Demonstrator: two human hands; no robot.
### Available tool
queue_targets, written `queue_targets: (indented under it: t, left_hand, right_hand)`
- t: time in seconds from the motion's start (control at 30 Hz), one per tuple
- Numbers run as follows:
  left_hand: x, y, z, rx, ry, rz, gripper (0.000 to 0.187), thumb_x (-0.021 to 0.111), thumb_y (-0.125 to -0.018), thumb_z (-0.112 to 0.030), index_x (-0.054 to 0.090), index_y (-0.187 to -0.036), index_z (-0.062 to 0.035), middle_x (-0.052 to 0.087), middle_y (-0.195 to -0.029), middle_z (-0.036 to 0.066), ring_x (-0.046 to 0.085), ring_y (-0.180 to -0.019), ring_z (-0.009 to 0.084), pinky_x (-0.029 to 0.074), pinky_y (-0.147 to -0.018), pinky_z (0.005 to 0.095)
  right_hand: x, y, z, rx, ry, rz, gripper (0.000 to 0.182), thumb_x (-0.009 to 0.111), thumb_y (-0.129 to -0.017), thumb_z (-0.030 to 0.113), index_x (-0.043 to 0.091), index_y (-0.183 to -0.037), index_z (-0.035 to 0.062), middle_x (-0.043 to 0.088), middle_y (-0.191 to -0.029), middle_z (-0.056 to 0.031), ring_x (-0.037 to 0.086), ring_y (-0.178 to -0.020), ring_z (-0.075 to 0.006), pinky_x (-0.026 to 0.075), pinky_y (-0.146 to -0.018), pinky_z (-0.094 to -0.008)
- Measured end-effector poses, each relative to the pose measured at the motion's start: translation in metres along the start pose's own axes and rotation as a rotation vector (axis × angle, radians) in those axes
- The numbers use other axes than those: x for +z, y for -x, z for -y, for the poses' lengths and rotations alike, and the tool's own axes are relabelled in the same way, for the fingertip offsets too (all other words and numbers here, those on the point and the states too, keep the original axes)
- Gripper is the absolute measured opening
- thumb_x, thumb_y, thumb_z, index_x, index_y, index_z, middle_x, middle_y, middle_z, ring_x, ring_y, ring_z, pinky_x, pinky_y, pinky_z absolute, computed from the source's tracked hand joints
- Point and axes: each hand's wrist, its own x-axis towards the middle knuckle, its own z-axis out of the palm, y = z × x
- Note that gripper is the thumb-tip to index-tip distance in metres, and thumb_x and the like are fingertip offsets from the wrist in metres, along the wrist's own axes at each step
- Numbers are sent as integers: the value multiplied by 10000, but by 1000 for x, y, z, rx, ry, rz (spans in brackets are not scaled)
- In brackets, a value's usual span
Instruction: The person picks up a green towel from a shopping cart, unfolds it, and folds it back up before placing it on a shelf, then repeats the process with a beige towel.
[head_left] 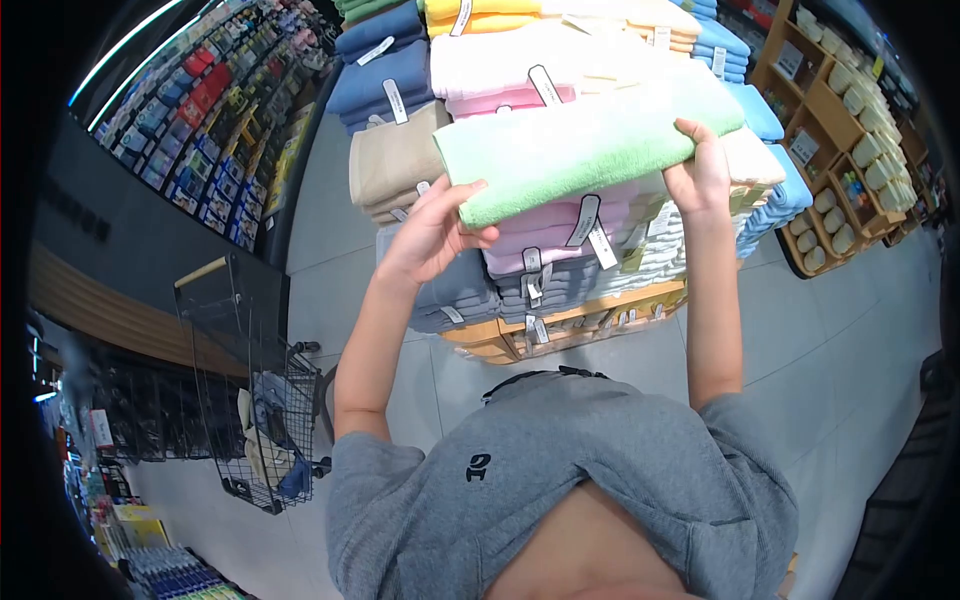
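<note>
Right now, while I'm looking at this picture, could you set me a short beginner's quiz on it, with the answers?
1. What colour is the folded towel that the left hand and the right hand hold between them?
2. True or false: the shopping cart stands on the person's left.
3. Pick one. The pile just beyond the left hand, beside the towel's left end, is: A, red; B, beige; C, black.

Key: 1. Light green. 2. True. 3. B, the beige pile.
</note>
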Motion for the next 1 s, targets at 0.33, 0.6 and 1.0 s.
queue_targets:
  t: [0.33,0.6,1.0]
  left_hand:
    - [-10,-9,1,20,-158,-86,546,536,-925,-331,321,-1303,-2,586,-1089,164,670,-791,187,573,-649,311]
    - [-31,-20,13,18,-28,-58,365,509,-935,-197,392,-1207,16,638,-842,129,634,-558,156,547,-479,275]
    - [-25,-22,8,67,-191,-7,586,569,-920,-334,278,-1291,14,592,-1037,183,665,-759,174,566,-526,282]
  right_hand:
    - [-18,20,-23,-218,213,-127,394,547,-864,33,430,-1233,-42,542,-1168,-142,560,-1066,-250,496,-892,-374]
    - [-28,-8,-7,-164,-27,-125,389,461,-858,1,378,-1231,-68,509,-1168,-219,569,-1052,-316,520,-901,-401]
    - [-30,27,-21,-312,399,-145,428,594,-804,-55,456,-1209,-53,565,-1142,-155,588,-1027,-257,515,-882,-371]
